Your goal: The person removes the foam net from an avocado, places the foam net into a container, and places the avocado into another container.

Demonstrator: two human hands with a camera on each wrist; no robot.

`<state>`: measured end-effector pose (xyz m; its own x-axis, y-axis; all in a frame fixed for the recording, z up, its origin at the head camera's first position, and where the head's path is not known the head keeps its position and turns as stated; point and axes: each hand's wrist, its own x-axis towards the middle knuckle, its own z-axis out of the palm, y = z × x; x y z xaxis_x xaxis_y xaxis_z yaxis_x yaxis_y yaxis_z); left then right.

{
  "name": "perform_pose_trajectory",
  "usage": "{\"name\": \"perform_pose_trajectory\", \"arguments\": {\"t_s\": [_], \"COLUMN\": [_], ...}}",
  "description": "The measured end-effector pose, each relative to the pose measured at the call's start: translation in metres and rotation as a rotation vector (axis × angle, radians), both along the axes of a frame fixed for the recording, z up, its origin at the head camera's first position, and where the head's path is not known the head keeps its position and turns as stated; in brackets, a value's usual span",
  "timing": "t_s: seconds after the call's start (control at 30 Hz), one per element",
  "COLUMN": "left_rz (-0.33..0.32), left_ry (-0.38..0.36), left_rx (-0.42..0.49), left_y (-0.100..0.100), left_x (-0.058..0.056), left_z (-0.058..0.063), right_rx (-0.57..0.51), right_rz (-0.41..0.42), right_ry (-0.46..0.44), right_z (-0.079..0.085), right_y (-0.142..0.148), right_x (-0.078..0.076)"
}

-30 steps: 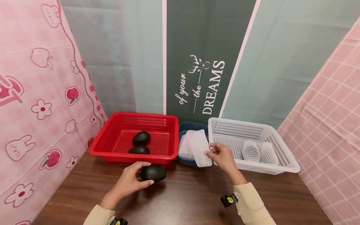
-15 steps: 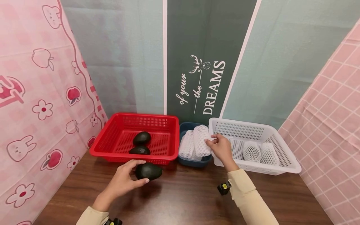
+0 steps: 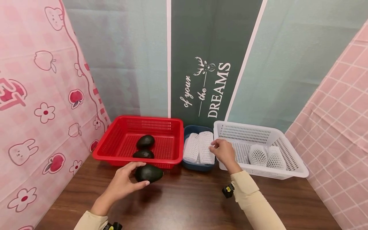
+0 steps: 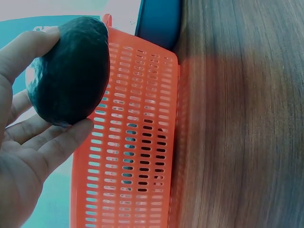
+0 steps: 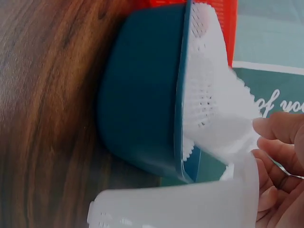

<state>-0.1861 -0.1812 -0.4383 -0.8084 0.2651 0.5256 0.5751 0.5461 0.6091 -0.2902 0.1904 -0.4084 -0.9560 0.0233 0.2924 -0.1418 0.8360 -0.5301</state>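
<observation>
My left hand (image 3: 122, 180) grips a dark green avocado (image 3: 148, 173) between thumb and fingers, in front of the red basket (image 3: 138, 160). In the left wrist view the avocado (image 4: 71, 71) shows close up, fingertips along its sides. My right hand (image 3: 225, 152) pinches the right edge of a white foam net sleeve (image 3: 205, 147) at the blue bin (image 3: 198, 166). Another foam net (image 3: 191, 148) lies to its left in the bin. In the right wrist view, thumb and fingertips meet at the edge of the white netting (image 5: 218, 109).
Two avocados (image 3: 145, 141) lie in the red basket. The white basket (image 3: 244, 127) at right holds two fruits in foam nets (image 3: 257, 155). All three containers stand side by side on the wooden table (image 3: 184, 201), before a green curtain (image 3: 138, 57).
My right hand has lifted the foam net back from over the bin's front and laid it beside the other net. The left hand has drifted slightly left with the avocado.
</observation>
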Motion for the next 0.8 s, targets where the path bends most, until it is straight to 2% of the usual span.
{"name": "perform_pose_trajectory", "arguments": {"t_s": [0.17, 0.33, 0.5, 0.63, 0.8], "left_rz": [-0.004, 0.01, 0.013, 0.049, 0.086], "left_ry": [-0.001, -0.009, -0.011, 0.022, -0.001], "left_rx": [0.005, 0.008, 0.037, 0.03, 0.037], "left_y": [0.002, 0.001, 0.003, 0.007, 0.014], "left_x": [-0.003, -0.002, -0.001, -0.006, -0.013], "left_z": [0.0, 0.0, 0.005, 0.012, 0.016], "right_rx": [0.03, 0.027, 0.079, 0.136, 0.178], "right_rz": [-0.002, -0.013, 0.052, 0.118, 0.166], "right_ry": [0.008, 0.007, -0.033, -0.058, -0.084], "right_z": [0.0, 0.006, 0.013, 0.018, 0.022], "right_y": [-0.001, 0.001, -0.001, -0.007, -0.015], "right_x": [0.0, 0.008, 0.021, 0.029, 0.036]}}
